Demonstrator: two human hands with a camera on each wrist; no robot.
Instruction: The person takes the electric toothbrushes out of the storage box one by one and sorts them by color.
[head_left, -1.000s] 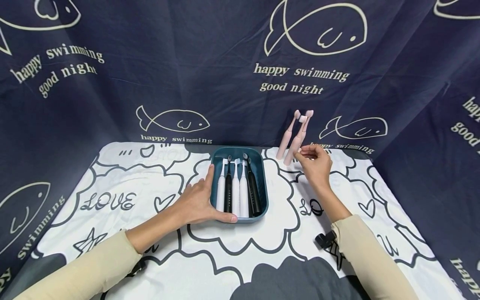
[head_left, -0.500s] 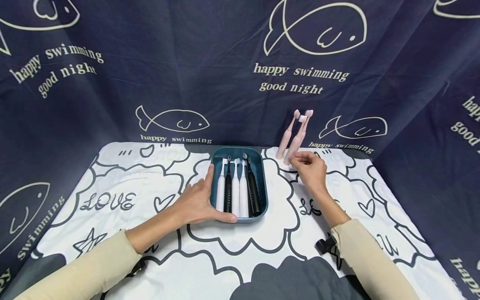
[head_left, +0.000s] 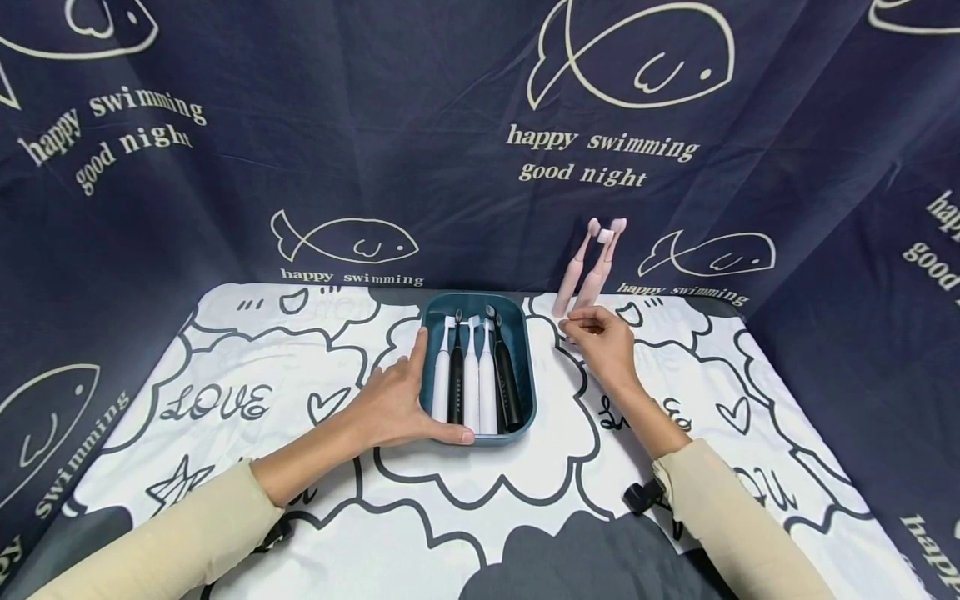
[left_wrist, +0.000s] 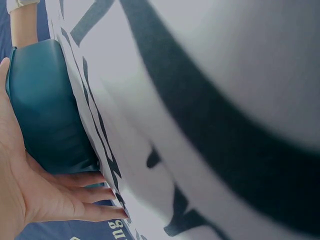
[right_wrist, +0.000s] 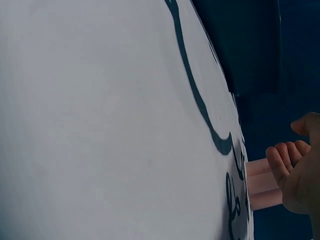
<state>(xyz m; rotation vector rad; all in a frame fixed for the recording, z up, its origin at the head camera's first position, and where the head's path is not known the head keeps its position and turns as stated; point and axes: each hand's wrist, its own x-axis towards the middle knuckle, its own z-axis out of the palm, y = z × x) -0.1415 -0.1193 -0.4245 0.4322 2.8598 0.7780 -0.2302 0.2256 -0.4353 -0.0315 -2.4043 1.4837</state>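
A dark teal tray holds three white and several black electric toothbrushes, laid side by side with heads away from me. My left hand rests against its near left corner, index finger along the left side and thumb on the front rim. In the left wrist view the fingers of the left hand stretch straight beside the tray. Three pink toothbrushes stand upright right of the tray. My right hand is just in front, fingers loosely bent; the right wrist view shows a gap between thumb and fingers, nothing held.
A white cloth with black line drawings covers the table. Close behind the pink toothbrushes hangs a dark blue fish-print curtain. Black wrist straps sit below the sleeves.
My right hand has slid left and slightly toward me, from the right side of the pink toothbrushes to in front of their bases. The left hand, tray and toothbrushes have not moved.
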